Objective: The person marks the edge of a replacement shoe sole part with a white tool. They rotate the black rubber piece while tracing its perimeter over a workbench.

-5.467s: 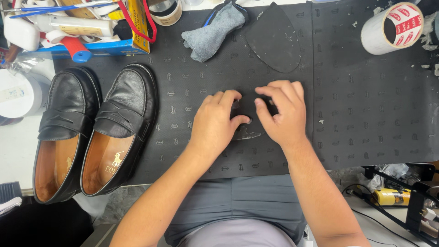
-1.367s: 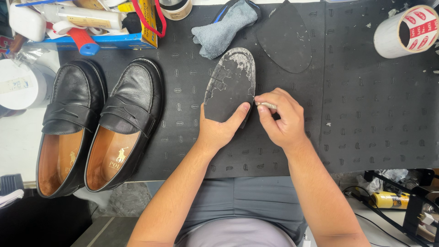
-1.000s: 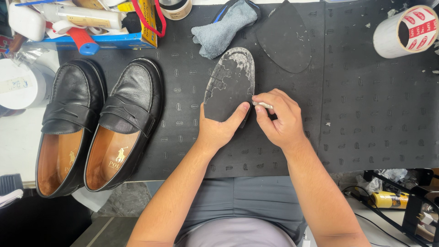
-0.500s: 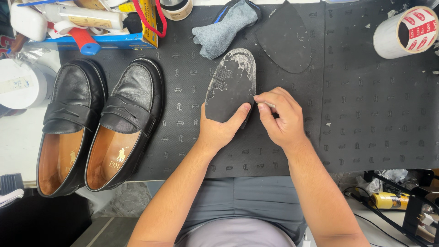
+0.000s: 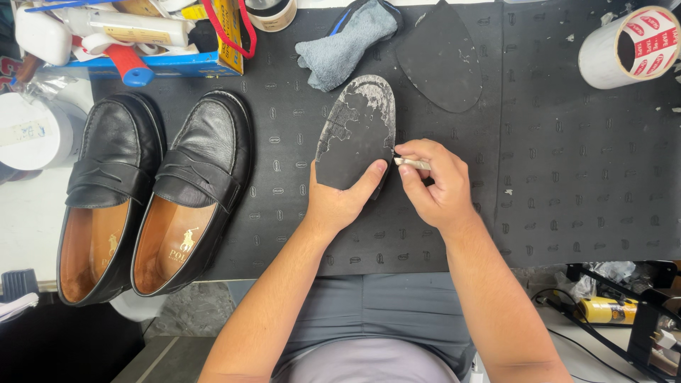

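Head view, read left to right. A pair of black loafers (image 5: 152, 198) stands at 9 o'clock on the dark rubber mat (image 5: 567, 177), toes toward 12 o'clock. At centre, the left hand (image 5: 340, 202) grasps the lower end of a worn dark sole piece (image 5: 358, 135), thumb pressed across its face; the piece rises from the grip toward 12 o'clock, its upper part flaked with pale residue. Just beside its edge at 3 o'clock, the right hand (image 5: 436, 188) is clenched around a small pale tool (image 5: 411, 163), whose tip meets the rim of the sole piece. A grey cloth (image 5: 344, 42) lies at 12 o'clock, a second dark sole blank (image 5: 441, 53) at 1 o'clock, and a roll of tape (image 5: 628, 46) at 2 o'clock. Against the frame half a second earlier, the sole piece and both hands keep nearly the same positions; the tool tip shows slightly more clearly at the sole's edge.
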